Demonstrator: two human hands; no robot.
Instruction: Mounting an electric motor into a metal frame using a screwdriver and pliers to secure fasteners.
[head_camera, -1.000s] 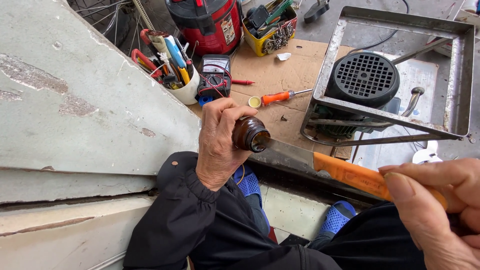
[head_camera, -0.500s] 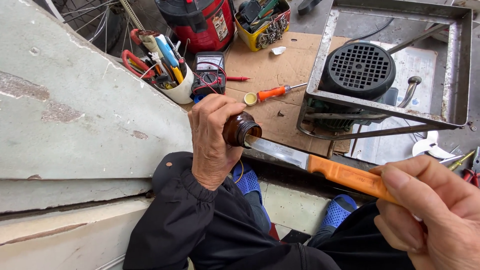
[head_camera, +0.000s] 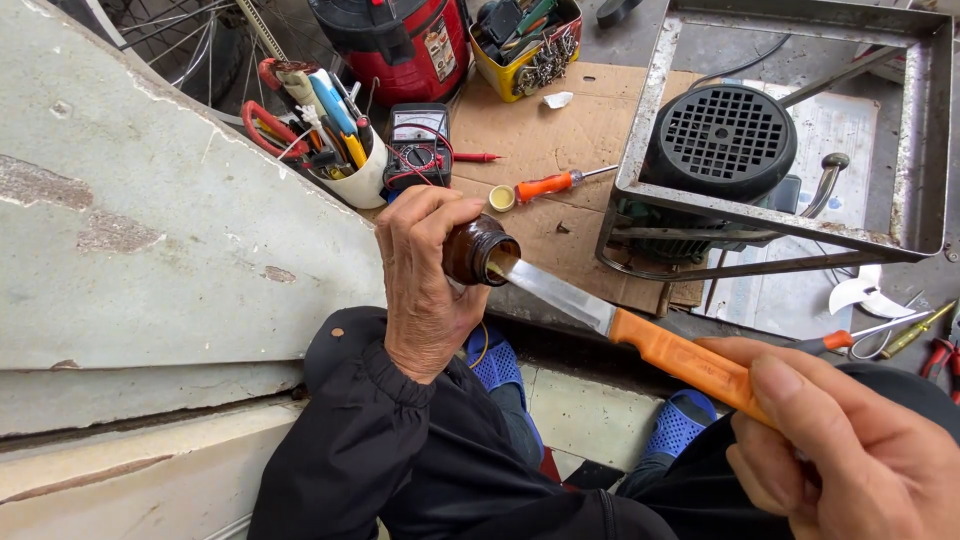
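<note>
Fingers (head_camera: 425, 215) of the left hand (head_camera: 425, 290) wrapped tight round a small brown glass bottle (head_camera: 478, 250), tipped sideways with its open mouth facing right; thumb pressed along the bottle's upper side; dark sleeve (head_camera: 400, 440) covering the wrist below. Fingers (head_camera: 800, 400) of the right hand (head_camera: 850, 450) clenched on the orange handle of a knife (head_camera: 640, 335), thumb laid flat on top; steel blade slanting up to the left, its tip inside the bottle mouth. Bottle held in the air above the person's lap, just over the near edge of a brown cardboard sheet (head_camera: 550, 130). Beneath the hands, blue perforated sandals (head_camera: 680, 430) on pale floor tiles. Beyond the bottle on the cardboard, a small yellow cap (head_camera: 502, 197) just beside an orange-handled screwdriver (head_camera: 560, 183); further left a black multimeter (head_camera: 418, 150) with red leads, touching a white cup (head_camera: 365, 180) crammed with pliers, cutters and pens. At the far edge, a red and black canister (head_camera: 400, 40) and a yellow tin (head_camera: 525, 45) of small parts. To the right, a black electric motor (head_camera: 720, 145) with a grilled fan cover, seated within a grey angle-iron frame (head_camera: 800, 215); near the right border, a white fan blade (head_camera: 860, 292) and more hand tools (head_camera: 930, 340) on the ground. Filling the left side, a large weathered grey-white panel (head_camera: 170, 230) with chipped paint.
</note>
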